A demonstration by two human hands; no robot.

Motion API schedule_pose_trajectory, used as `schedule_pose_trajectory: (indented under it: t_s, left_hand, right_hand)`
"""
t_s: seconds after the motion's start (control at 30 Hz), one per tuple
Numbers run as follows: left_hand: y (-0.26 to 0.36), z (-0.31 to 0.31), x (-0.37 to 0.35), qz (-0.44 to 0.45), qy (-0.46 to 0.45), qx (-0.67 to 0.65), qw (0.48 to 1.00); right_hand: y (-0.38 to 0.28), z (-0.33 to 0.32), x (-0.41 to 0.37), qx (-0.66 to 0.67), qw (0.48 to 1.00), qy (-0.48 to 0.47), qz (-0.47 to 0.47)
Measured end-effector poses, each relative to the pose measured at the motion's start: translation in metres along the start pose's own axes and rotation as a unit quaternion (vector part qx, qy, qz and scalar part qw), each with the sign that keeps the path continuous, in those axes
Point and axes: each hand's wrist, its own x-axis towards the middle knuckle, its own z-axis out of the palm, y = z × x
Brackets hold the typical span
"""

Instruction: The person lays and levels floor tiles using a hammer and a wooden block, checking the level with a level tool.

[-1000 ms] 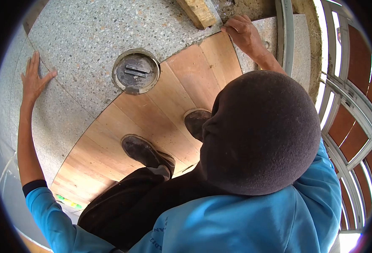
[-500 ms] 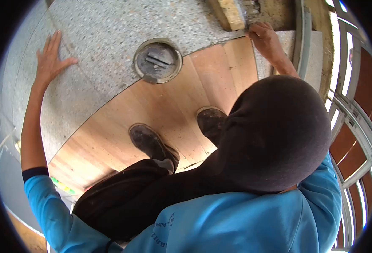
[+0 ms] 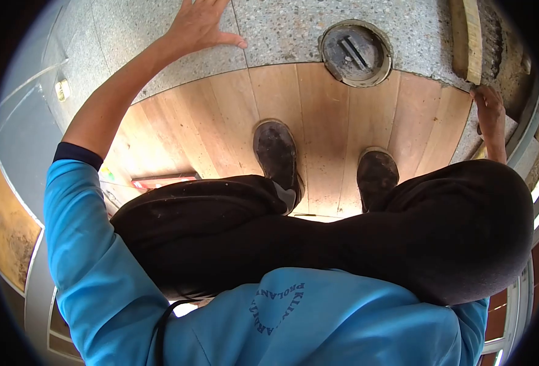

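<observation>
My left hand (image 3: 199, 27) is open, thumb and fingers spread, over the speckled grey stone tile (image 3: 282, 30); its fingertips run out of the top of the view. At the right, my right hand (image 3: 488, 107) is closed by the corner of the wood-look floor (image 3: 324, 110), just below the end of a wooden beam (image 3: 466, 43). Whatever its fingers hold, if anything, is hidden. A round cover (image 3: 355, 53) with a slotted bar is set in the floor between my hands, where the tile meets the wood-look strips.
My dark shoes (image 3: 275, 149) stand on the wood-look floor. Broken, rough ground (image 3: 510, 55) lies beyond the beam at the right, near metal rails (image 3: 529, 131). A red object (image 3: 162, 180) shows by my left leg. A grey panel (image 3: 22, 146) stands at the far left.
My view has turned, so the cover, the beam and both hands appear further right. Left hand stays spread on the tile; right hand stays closed by the same floor corner.
</observation>
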Motion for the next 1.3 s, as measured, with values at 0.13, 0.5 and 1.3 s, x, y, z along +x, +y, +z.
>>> schedule_pose_trajectory:
  t_s: [0.13,0.5,1.3]
  left_hand:
    - [0.005,0.005,-0.001,-0.002,0.002,0.011,1.0]
    - [0.014,0.007,-0.007,-0.022,-0.015,0.011,1.0]
    - [0.023,-0.007,-0.01,-0.057,-0.034,-0.019,0.998]
  right_hand:
    - [0.005,0.001,-0.001,0.014,1.0,0.004,0.011]
    - [-0.002,-0.001,-0.001,0.017,0.999,-0.002,0.034]
    - [-0.037,-0.015,-0.004,0.006,0.998,0.067,0.004]
